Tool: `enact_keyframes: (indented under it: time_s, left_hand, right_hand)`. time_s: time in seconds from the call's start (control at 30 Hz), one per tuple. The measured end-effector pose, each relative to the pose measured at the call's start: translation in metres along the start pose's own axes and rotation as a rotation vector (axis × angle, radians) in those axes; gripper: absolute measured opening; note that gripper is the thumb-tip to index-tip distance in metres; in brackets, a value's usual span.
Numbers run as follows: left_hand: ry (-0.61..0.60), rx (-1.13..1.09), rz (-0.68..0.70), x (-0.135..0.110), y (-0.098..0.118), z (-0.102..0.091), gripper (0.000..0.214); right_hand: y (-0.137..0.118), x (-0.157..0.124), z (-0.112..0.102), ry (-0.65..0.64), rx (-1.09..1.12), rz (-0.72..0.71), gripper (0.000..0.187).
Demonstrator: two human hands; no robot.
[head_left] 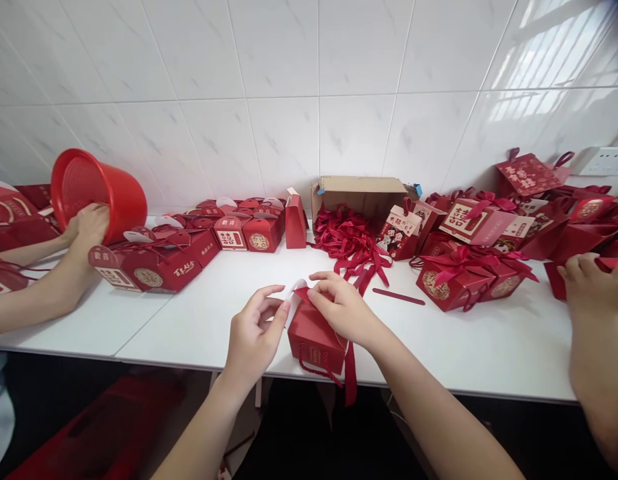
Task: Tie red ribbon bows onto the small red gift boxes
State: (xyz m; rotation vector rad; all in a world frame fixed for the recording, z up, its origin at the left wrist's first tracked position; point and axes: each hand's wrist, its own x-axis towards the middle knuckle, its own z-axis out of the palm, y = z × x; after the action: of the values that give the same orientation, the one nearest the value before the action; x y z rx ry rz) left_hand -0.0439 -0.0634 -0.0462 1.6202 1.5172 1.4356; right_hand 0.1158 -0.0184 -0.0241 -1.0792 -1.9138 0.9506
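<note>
A small red gift box [319,330] stands on the white table in front of me, near its front edge. A twisted red cord hangs on its near side. My left hand [253,333] has its thumb against the box's pale upright top flap, the other fingers curled beside it. From the right, my right hand [341,307] pinches the red top edge of the box. A dark red ribbon [350,373] runs down the box's right side and dangles over the table edge.
A cardboard carton [361,185] spills red ribbons [346,237] toward me. Finished-looking red boxes [163,263] line the left; bow-tied boxes [449,280] pile up right. One co-worker's hands reach into a red bucket [123,193]; another person's hand [596,287] is far right.
</note>
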Motion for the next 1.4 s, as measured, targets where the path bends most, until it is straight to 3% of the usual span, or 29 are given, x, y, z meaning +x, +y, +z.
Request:
enact_keyframes:
  time_s: [0.2, 0.4, 0.53, 0.7, 0.8, 0.93, 1.0, 1.07, 1.13, 1.23, 1.4]
  left_hand:
    - [0.006, -0.002, 0.002, -0.002, 0.001, 0.002, 0.032]
    - [-0.026, 0.048, 0.012, -0.007, 0.005, 0.001, 0.035]
    - [-0.106, 0.017, -0.078, 0.003, 0.008, 0.0, 0.034]
    - [-0.304, -0.016, -0.103, 0.024, 0.009, 0.0, 0.033]
    - [-0.297, 0.029, -0.096, 0.031, -0.004, -0.008, 0.033]
    - [-0.202, 0.406, -0.114, 0.033, -0.042, -0.037, 0.033]
    - [-0.214, 0.562, -0.144, 0.033, -0.062, -0.049, 0.033]
    - [-0.208, 0.623, -0.148, 0.033, -0.074, -0.053, 0.033]
    - [-0.143, 0.594, -0.107, 0.033, -0.074, -0.047, 0.031]
    - [-0.109, 0.367, -0.035, 0.035, -0.056, -0.024, 0.032]
    - [-0.373, -0.103, -0.168, 0.03, -0.023, 0.009, 0.03]
  right_hand:
    - [0.002, 0.001, 0.001, 0.005, 0.007, 0.046, 0.029]
    - [0.004, 0.003, 0.004, -0.06, -0.011, 0.002, 0.029]
    - [0.003, 0.003, 0.003, -0.073, -0.002, -0.021, 0.029]
    - [0.001, 0.003, 0.001, -0.081, -0.031, -0.027, 0.031]
    - [0.003, -0.005, -0.007, 0.055, -0.042, -0.056, 0.031]
    - [0.019, -0.035, -0.024, 0.293, 0.044, -0.073, 0.027]
    - [0.033, -0.052, -0.028, 0.319, 0.079, -0.022, 0.026]
    - [0.047, -0.067, -0.029, 0.266, 0.13, 0.087, 0.029]
    - [0.058, -0.075, -0.026, 0.161, 0.228, 0.192, 0.031]
    - [0.068, -0.078, -0.02, 0.009, 0.437, 0.284, 0.031]
    - [0.075, -0.072, -0.013, -0.063, 0.653, 0.293, 0.027]
